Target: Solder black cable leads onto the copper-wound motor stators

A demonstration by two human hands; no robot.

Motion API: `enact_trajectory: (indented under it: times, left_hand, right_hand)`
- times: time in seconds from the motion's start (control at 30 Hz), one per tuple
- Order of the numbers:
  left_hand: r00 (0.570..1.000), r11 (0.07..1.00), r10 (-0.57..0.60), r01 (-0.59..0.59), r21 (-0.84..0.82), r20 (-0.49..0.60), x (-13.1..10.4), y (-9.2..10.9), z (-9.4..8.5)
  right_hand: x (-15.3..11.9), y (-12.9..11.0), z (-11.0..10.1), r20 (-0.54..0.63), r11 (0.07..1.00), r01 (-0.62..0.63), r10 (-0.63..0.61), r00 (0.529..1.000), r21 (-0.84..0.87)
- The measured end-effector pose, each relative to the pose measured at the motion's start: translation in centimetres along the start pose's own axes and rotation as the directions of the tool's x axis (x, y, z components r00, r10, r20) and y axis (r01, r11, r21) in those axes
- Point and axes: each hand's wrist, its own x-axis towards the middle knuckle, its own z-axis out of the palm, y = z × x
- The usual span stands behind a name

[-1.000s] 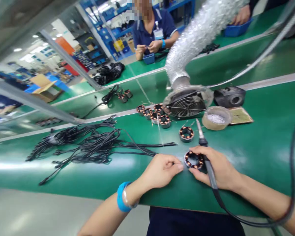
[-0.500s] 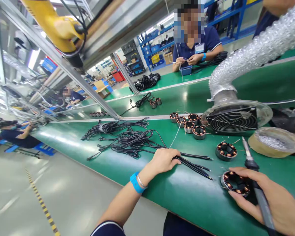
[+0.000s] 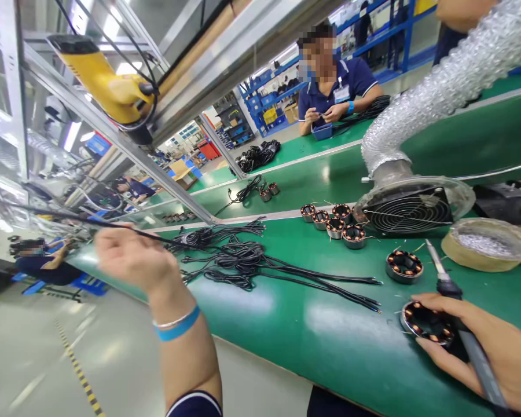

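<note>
Left hand (image 3: 132, 258), blurred at left, was curled round a black cable (image 3: 158, 236), details smeared! Lower right, the edge-cropped right hand (image 3: 488, 341) pinched a copper-wound ring (image 3: 418, 330), part-hidden beside a soldering iron (image 3: 480, 353).

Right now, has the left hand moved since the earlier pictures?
Yes: the left hand has moved leftward in the view, farther from the black fan.

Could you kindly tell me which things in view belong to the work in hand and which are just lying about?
Seemingly in use:
Coil ring and soldering iron, in the right hand
Black cable, in the blurred left hand
Probably the cable pile and loose coil rings

Seemingly aside:
Yellow tool, overhead
Black heap, far bench
Blue tray, before a co-worker
</note>
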Motion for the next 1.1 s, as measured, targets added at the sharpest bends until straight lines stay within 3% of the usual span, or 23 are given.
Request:
enact_trajectory:
  times: [0.03,0.07,0.1,0.13,0.17,0.2,0.23,0.27,0.3,0.33,0.4,0.47,0.63,0.7,0.83,0.87,0.9,0.93,1.0,1.03,1.07,1.1]
  left_hand:
    - [0.970,0.997,0.035,-0.049,-0.053,-0.242,0.7,0.6,-0.9]
    - [0.929,0.990,0.071,-0.110,-0.089,-0.363,0.7,1.3,-1.3]
    - [0.920,0.977,0.119,-0.176,-0.121,-0.374,0.0,1.9,-1.0]
    - [0.949,0.961,0.178,-0.225,-0.164,-0.261,-1.2,2.4,-0.2]
    - [0.961,0.934,0.275,-0.275,-0.229,-0.034,-3.0,2.8,1.2]
    - [0.900,0.918,0.332,-0.238,-0.318,0.283,-5.1,3.1,3.0]
    - [0.770,0.916,0.344,-0.149,-0.373,0.537,-7.4,3.4,4.9]
    - [0.640,0.909,0.357,-0.069,-0.412,0.680,-9.6,3.6,6.9]
    - [0.565,0.905,0.356,-0.009,-0.426,0.744,-11.6,3.9,8.7]
    - [0.530,0.907,0.349,0.017,-0.421,0.773,-13.4,4.1,10.3]
    - [0.499,0.906,0.363,0.009,-0.424,0.787,-15.7,4.5,12.3]
    - [0.480,0.898,0.403,-0.044,-0.437,0.779,-16.7,4.6,13.1]
    - [0.368,0.899,0.434,-0.113,-0.424,0.822,-16.3,4.7,12.9]
    - [0.336,0.896,0.433,-0.056,-0.441,0.836,-15.7,5.5,12.7]
    - [0.364,0.807,0.493,0.148,-0.572,0.790,-14.6,8.8,13.1]
    - [0.331,0.761,0.521,0.238,-0.604,0.787,-14.5,9.6,13.5]
    - [0.266,0.704,0.545,0.369,-0.607,0.795,-14.6,10.3,13.9]
    - [0.173,0.637,0.565,0.530,-0.560,0.806,-14.8,10.7,14.3]
    - [-0.028,0.487,0.591,0.810,-0.328,0.806,-15.6,11.2,15.3]
    - [-0.103,0.427,0.591,0.881,-0.202,0.800,-16.1,11.2,15.6]
    - [-0.148,0.389,0.579,0.914,-0.112,0.801,-16.5,11.1,15.9]
    - [-0.164,0.370,0.560,0.926,-0.069,0.812,-16.9,11.0,16.1]
  right_hand:
    - [-0.1,0.2,0.0,0.004,1.000,-0.004,0.004,1.000,-0.010]
    - [-0.1,0.4,-0.1,0.003,1.000,0.000,0.000,1.000,-0.023]
    - [0.0,0.5,-0.3,0.001,0.999,0.010,-0.009,1.000,-0.032]
    - [0.2,0.4,-0.6,0.001,0.999,0.017,-0.017,1.000,-0.038]
    - [0.6,0.1,-1.1,-0.005,0.999,0.023,-0.023,1.000,-0.037]
    - [1.1,-0.4,-1.5,-0.012,0.999,0.030,-0.030,0.999,-0.029]
    - [1.6,-1.1,-2.1,-0.032,1.000,0.025,-0.026,0.999,-0.016]
    - [2.2,-1.9,-2.6,-0.072,1.000,0.021,-0.020,0.997,0.009]
    - [2.8,-2.7,-3.0,-0.119,0.999,0.031,-0.027,0.992,0.031]
    - [3.4,-3.5,-3.4,-0.145,0.999,-0.006,0.013,0.989,0.044]
    - [4.5,-4.7,-3.7,-0.126,0.985,-0.123,0.139,0.982,0.124]
    - [5.1,-5.4,-3.7,-0.101,0.953,-0.198,0.226,0.969,0.229]
    - [5.1,-6.6,-3.0,-0.163,0.920,-0.186,0.253,0.954,0.344]
    - [5.2,-7.0,-2.8,-0.177,0.930,-0.165,0.232,0.956,0.329]
    - [6.3,-7.8,-2.5,-0.176,0.948,-0.045,0.105,0.979,0.316]
    - [6.6,-8.0,-2.4,-0.189,0.950,-0.003,0.065,0.980,0.313]
    - [7.0,-8.1,-2.4,-0.201,0.949,0.031,0.034,0.979,0.314]
    - [7.2,-8.1,-2.4,-0.213,0.946,0.062,0.008,0.977,0.319]
    - [7.4,-7.9,-2.4,-0.220,0.935,0.091,-0.015,0.975,0.342]
    - [7.4,-7.8,-2.4,-0.216,0.932,0.086,-0.008,0.976,0.352]
    - [7.2,-7.5,-2.4,-0.207,0.932,0.065,0.010,0.978,0.356]
    - [7.0,-7.3,-2.3,-0.200,0.933,0.035,0.040,0.979,0.357]
